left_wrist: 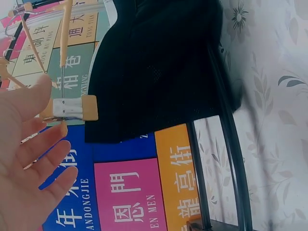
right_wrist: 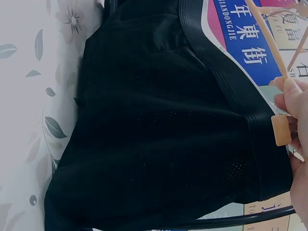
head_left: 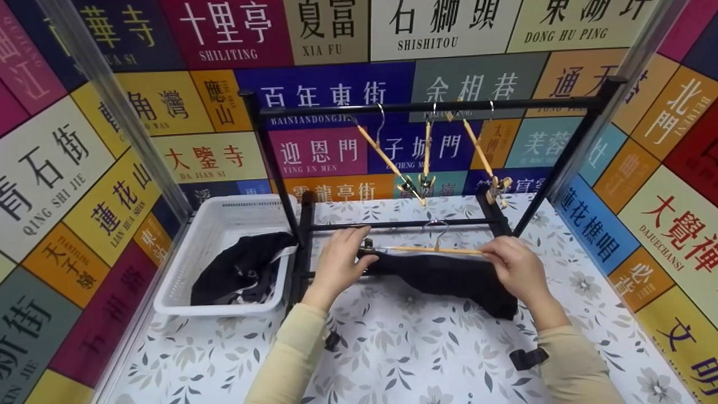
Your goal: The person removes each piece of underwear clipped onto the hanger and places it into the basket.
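A black garment [head_left: 449,276] with a stitched band and tiny perforations hangs from a wooden clip hanger [head_left: 418,249] in front of the rack. Around the left end, my left hand [head_left: 338,261] is spread, its thumb and fingers loosely extended beside the left clip [left_wrist: 89,107]. That clip sits at the garment's edge in the left wrist view. My right hand [head_left: 519,268] pinches the hanger's right end between thumb and fingers. Just below those fingertips, the right clip [right_wrist: 281,130] bites the garment's band. The hanger's metal hook [head_left: 437,235] points up.
A black metal rack [head_left: 314,110] stands behind my hands, with several wooden clip hangers [head_left: 427,148] on its top bar. To the left is a white basket [head_left: 174,280] containing dark clothing [head_left: 233,269]. Patterned cloth [head_left: 415,359] covers the table; sign-covered panels [head_left: 656,207] surround it.
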Demonstrator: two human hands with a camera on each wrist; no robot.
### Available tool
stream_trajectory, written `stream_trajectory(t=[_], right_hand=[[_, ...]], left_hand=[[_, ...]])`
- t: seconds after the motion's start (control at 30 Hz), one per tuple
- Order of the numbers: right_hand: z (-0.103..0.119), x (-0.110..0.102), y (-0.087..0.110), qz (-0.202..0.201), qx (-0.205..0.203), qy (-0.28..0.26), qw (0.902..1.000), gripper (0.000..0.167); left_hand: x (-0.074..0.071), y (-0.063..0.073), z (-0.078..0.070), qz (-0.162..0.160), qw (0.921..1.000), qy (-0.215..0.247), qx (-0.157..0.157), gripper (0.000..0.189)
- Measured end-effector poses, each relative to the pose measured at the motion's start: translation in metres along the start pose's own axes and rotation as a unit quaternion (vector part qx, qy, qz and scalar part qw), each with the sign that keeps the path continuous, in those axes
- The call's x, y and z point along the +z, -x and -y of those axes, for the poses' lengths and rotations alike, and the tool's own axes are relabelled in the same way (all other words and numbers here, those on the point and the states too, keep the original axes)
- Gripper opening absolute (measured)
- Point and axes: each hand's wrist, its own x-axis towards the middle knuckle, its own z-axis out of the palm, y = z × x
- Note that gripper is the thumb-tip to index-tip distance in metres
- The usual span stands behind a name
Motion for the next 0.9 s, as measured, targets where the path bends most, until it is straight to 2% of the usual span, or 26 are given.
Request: stream_trajectory(t=[0.13,0.3,0.53,0.67,0.8,0.9], right_hand=[[0.002,0.003,-0.002,-0.007,-0.005,-0.018,0.9998,0.02],[0.004,0.005,-0.006,-0.017,-0.012,-0.034,0.9992,0.019],[0.007,0.008,-0.011,-0.014,-0.009,-0.054,0.9984,0.023],[0.008,0.011,-0.014,-0.006,-0.003,-0.062,0.9981,0.011],[0.01,0.013,-0.019,-0.008,-0.016,-0.057,0.9982,0.015],[0.012,0.015,-0.022,-0.014,-0.03,-0.051,0.9982,0.026]], left_hand=[[-0.002,0.0,-0.001,-0.026,0.9994,-0.014,0.017,0.041],[-0.007,-0.002,-0.001,-0.056,0.9977,-0.005,0.038,0.027],[-0.023,-0.003,-0.004,-0.079,0.995,0.001,0.061,0.025],[-0.033,-0.003,-0.005,-0.09,0.9937,0.001,0.067,0.026],[-0.041,-0.001,-0.005,-0.097,0.9927,0.005,0.071,0.027],[-0.046,0.0,-0.005,-0.1,0.9919,0.012,0.078,0.027]])
